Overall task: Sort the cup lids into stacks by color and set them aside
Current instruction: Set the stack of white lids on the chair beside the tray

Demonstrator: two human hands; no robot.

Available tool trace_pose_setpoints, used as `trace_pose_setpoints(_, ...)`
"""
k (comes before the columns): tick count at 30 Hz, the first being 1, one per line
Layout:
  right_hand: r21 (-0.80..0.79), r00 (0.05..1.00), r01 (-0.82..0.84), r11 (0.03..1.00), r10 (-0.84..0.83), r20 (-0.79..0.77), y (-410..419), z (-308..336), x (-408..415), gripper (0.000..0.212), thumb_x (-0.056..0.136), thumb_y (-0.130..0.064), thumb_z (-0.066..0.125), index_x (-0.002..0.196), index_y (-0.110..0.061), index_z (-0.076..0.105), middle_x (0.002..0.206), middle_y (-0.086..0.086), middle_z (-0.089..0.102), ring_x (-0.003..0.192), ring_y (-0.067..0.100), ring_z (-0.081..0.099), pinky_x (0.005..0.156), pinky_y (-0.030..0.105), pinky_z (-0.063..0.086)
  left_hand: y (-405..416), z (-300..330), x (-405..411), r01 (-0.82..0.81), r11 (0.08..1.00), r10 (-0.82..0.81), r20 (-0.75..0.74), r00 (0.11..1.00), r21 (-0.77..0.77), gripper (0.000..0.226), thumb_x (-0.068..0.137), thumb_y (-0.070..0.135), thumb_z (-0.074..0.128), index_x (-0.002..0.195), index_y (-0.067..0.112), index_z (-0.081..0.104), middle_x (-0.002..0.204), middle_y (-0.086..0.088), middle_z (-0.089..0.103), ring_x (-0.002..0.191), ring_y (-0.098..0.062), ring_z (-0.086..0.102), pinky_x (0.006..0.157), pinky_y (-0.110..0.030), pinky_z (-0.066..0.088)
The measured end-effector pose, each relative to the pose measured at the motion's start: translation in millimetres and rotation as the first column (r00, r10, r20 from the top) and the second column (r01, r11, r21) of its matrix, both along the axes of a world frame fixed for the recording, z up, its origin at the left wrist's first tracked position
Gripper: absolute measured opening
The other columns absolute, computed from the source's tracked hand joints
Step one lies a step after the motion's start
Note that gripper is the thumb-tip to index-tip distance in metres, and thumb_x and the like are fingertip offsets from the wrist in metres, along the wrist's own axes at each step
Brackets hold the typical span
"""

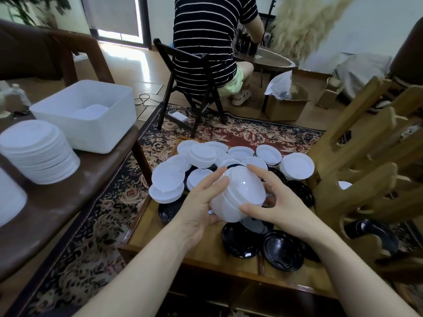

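A: Where is the white stack?
B: The stack of white lids (238,197) is held above the desk (206,252); the left hand (201,202) and right hand (274,202) grip it from both sides.
A: Around it?
B: Loose white lids (229,154) beyond; black lids (282,250) nearer; a finished white stack (37,152) left, beside a white bin (87,115).

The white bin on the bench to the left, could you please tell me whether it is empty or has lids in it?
Not empty. The white bin shows white lids inside, low against its far wall.
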State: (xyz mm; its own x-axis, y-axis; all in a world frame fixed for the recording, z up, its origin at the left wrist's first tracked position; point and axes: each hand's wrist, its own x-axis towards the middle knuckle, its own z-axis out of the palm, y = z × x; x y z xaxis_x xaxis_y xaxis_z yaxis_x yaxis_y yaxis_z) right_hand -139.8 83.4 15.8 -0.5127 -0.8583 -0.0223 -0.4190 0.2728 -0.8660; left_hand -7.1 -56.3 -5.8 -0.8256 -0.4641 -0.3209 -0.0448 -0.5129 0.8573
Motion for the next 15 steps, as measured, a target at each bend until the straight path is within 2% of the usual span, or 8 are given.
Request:
trace_pose_setpoints(4, -0.008, 0.998, 0.026, 1.000, -0.027, -0.050, -1.3, -3.3, 2.5, 0.090, 0.060, -0.058, 0.082, 0.138, -0.042, 0.042, 0.135, -0.026, 0.045, 0.125, -0.001, 0.046, 0.106, 0.039, 0.044, 0.0, -0.8, -0.9, -0.024, 1.000, 0.024, 0.000, 1.000, -0.010, 0.059, 0.071, 0.046, 0.072, 0.129, 0.038, 0.064, 0.129, 0.008, 0.068, 0.120, -0.020, 0.063, 0.099, -0.051, 0.053)
trace_pose_setpoints(7, -0.032, 0.995, 0.049, 0.998, -0.052, -0.084, -2.2, -5.6, 4.7, 0.088, 0.058, -0.062, 0.083, 0.135, -0.042, 0.044, 0.134, -0.024, 0.047, 0.122, -0.002, 0.047, 0.103, 0.038, 0.046, 0.5, -0.7, -1.8, -0.049, 0.999, 0.049, -0.003, 0.999, -0.007, 0.056, 0.071, 0.045, 0.071, 0.126, 0.037, 0.066, 0.125, 0.008, 0.070, 0.119, -0.018, 0.064, 0.099, -0.050, 0.053)
trace_pose_setpoints(11, -0.047, 0.990, 0.053, 0.997, -0.059, -0.128, -3.1, -8.9, 8.2, 0.076, 0.058, -0.068, 0.079, 0.124, -0.054, 0.042, 0.126, -0.031, 0.047, 0.120, -0.005, 0.048, 0.101, 0.033, 0.047, 0.3, -0.7, -2.4, -0.070, 0.997, 0.070, -0.006, 0.998, -0.013, 0.053, 0.069, 0.046, 0.071, 0.122, 0.038, 0.068, 0.122, 0.010, 0.072, 0.117, -0.017, 0.064, 0.100, -0.051, 0.053)
trace_pose_setpoints(15, -0.020, 0.988, 0.025, 0.999, -0.028, -0.154, -1.6, -7.2, 3.4, 0.087, 0.061, -0.063, 0.078, 0.136, -0.042, 0.040, 0.134, -0.028, 0.043, 0.127, -0.002, 0.044, 0.106, 0.038, 0.043, -0.7, -1.4, -1.7, -0.030, 1.000, 0.030, -0.007, 1.000, 0.008, 0.057, 0.072, 0.044, 0.070, 0.128, 0.036, 0.065, 0.125, 0.008, 0.070, 0.119, -0.019, 0.064, 0.097, -0.049, 0.054)
